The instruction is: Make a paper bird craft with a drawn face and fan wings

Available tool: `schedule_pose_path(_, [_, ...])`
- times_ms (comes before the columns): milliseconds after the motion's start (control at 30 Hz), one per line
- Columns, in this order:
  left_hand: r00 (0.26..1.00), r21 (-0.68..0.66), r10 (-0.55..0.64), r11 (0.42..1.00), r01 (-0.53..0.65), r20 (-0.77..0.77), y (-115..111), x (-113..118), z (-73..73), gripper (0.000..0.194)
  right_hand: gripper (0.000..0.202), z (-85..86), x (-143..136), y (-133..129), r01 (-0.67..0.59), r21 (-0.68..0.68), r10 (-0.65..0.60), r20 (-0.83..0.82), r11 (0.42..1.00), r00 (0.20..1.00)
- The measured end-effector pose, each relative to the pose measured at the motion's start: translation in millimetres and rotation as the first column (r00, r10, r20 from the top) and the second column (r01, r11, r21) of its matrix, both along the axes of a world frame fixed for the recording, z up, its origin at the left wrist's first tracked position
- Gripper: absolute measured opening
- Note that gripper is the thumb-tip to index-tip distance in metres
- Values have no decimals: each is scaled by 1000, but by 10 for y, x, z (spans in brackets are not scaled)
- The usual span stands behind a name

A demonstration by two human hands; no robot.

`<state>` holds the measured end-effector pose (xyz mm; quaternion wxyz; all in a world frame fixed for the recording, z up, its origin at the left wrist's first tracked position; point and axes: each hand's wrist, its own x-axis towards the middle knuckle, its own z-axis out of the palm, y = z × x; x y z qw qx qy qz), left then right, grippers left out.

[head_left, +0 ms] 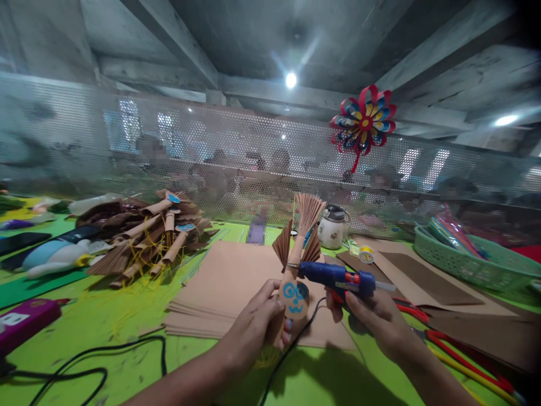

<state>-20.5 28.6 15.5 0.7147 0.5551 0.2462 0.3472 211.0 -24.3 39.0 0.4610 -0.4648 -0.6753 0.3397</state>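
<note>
Paper figure is held over sheets, well apart from basket rim.

I wear the single camera on my head, so it looks out from above my own bare forearms, facing forward over the bright green, flat tabletop. My bare left hand and bare right hand are near the lens, low and around the middle. Farther off, the view meets a grey, perforated, upright screen side-on across its width, and reaches up to the grey, beamed concrete ceiling along the top.
</note>
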Motion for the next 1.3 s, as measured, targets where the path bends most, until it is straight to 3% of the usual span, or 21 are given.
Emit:
schedule_pose_path(267, [999, -8, -8, 1000, 8, 31, 34, -20, -12, 33, 38, -65, 205, 45, -58, 50, 57, 10, 997, 998])
schedule_pose_path(633, [1000, 4, -7, 1000, 7, -14, 33, 1, -46, 33, 39, 16, 54, 9, 40, 8, -40, 10, 999, 999])
schedule_pose_path(867, [999, 28, 22, 999, -21, -30, 9, -11, -3, 29, 37, 37, 86, 25, -13, 94, 17, -36, 996, 999])
schedule_pose_path(1033, [1000, 18, 6, 1000, -6, -30, -2, -11, 0, 29, 40, 34, 42, 15, 48, 24, -49, 13, 999, 999])
schedule_pose_path(1300, [1000, 18, 13, 1000, -13, -11, -3, -17, 0, 29, 39, 4, 125, 1, 17, 37, -18, 29, 999, 999])
